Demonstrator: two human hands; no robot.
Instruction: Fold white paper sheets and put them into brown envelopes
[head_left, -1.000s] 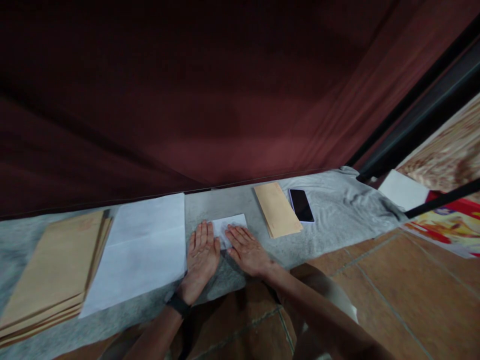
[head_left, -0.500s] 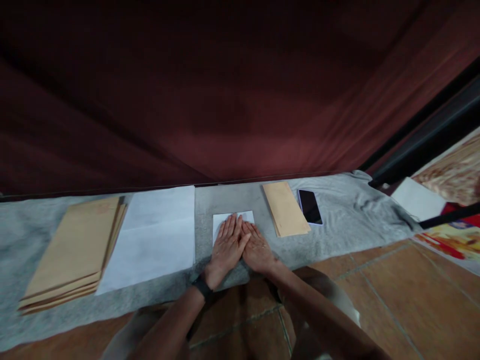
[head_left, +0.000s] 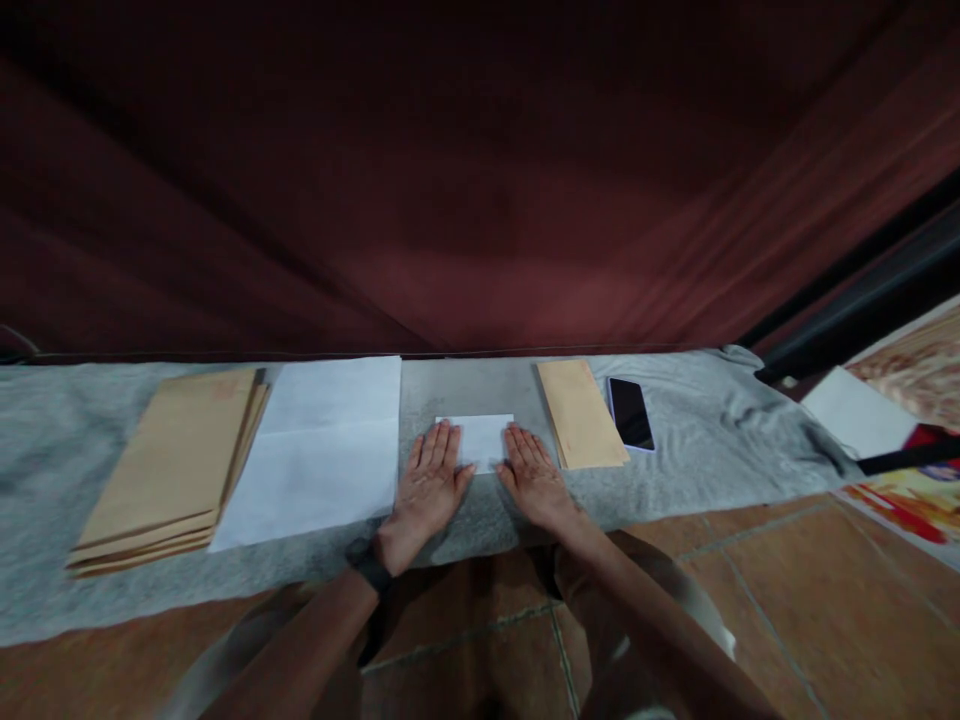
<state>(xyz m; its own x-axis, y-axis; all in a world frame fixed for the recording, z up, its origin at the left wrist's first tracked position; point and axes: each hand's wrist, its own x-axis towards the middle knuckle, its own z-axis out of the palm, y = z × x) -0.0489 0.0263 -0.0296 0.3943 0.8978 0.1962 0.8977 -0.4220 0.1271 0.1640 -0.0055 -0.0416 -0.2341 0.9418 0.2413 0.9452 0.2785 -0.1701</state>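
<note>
A small white sheet of folded paper (head_left: 484, 442) lies flat on the grey cloth (head_left: 480, 385) in front of me. My left hand (head_left: 433, 475) rests flat over its left edge, fingers stretched forward and thumb pointing inward. Over the right edge lies my right hand (head_left: 534, 478), also flat with fingers extended. The middle of the paper shows between the two hands. A dark band (head_left: 369, 566) circles my left wrist. Neither hand grips anything.
Left of my hands lie large white sheets (head_left: 322, 455) with a crease, beside a stack of large brown envelopes (head_left: 169, 460). To the right are smaller brown envelopes (head_left: 583, 415) and a phone (head_left: 631, 414). A dark red curtain (head_left: 480, 200) hangs behind.
My hands have moved apart from the middle of the folded paper to its left and right edges, uncovering its centre. The whole view has shifted slightly.
</note>
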